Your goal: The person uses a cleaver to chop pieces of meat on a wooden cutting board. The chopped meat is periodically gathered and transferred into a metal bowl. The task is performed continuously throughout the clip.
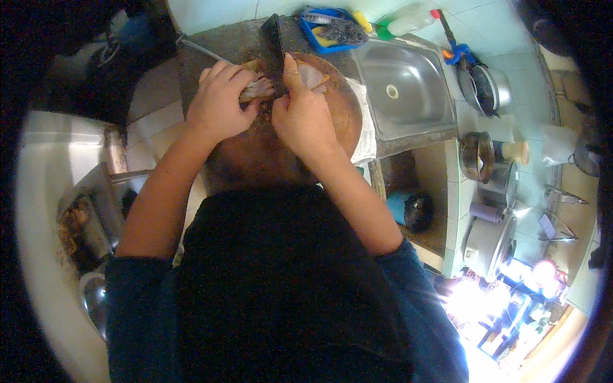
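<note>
My right hand (304, 107) grips a knife, its index finger laid along the spine of the dark, broad blade (274, 40), which points away from me. The handle is hidden in the hand. My left hand (222, 100) holds a piece of pale meat or fish (258, 89) just left of the blade; its exact kind cannot be told. Another pale piece (311, 76) with an orange-brown edge lies right of the blade. Both pieces rest on a round wooden chopping board (347, 112).
A blue basket (330, 48) with sponges and scrubbers stands behind the board, and a plastic bottle (407, 24) lies beyond. The steel sink (407, 91) is at the right, past a white cloth (365, 124). Pots (476, 155) stand farther right. A rod-like thing lies at the back left.
</note>
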The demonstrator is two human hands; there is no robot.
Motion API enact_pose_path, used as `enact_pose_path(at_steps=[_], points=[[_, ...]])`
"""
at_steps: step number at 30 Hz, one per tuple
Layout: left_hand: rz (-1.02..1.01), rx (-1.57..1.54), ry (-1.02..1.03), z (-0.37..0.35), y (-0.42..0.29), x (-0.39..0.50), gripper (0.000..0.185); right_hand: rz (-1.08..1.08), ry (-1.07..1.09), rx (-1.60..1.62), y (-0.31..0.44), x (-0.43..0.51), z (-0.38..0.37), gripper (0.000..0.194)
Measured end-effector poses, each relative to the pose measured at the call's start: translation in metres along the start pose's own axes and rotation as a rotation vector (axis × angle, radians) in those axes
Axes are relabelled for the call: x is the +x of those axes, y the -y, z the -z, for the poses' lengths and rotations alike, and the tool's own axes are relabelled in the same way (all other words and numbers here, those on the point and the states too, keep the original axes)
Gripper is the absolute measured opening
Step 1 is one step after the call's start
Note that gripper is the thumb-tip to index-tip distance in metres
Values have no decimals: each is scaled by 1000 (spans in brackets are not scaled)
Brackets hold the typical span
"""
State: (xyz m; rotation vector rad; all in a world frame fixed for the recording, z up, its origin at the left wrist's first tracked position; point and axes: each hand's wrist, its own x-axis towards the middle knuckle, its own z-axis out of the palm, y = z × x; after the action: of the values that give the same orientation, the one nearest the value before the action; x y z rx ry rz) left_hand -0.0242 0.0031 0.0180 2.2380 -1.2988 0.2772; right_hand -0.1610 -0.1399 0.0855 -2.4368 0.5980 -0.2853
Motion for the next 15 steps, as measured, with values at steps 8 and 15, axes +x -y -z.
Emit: enact_pose_path(at_steps=[8,15], points=[[-7,-26,-34,0,-1,0,45,4,47,47,-11,1,-9,80],[56,-20,14,4,-4,3,42,-10,68,70,-26,-3,-17,85]])
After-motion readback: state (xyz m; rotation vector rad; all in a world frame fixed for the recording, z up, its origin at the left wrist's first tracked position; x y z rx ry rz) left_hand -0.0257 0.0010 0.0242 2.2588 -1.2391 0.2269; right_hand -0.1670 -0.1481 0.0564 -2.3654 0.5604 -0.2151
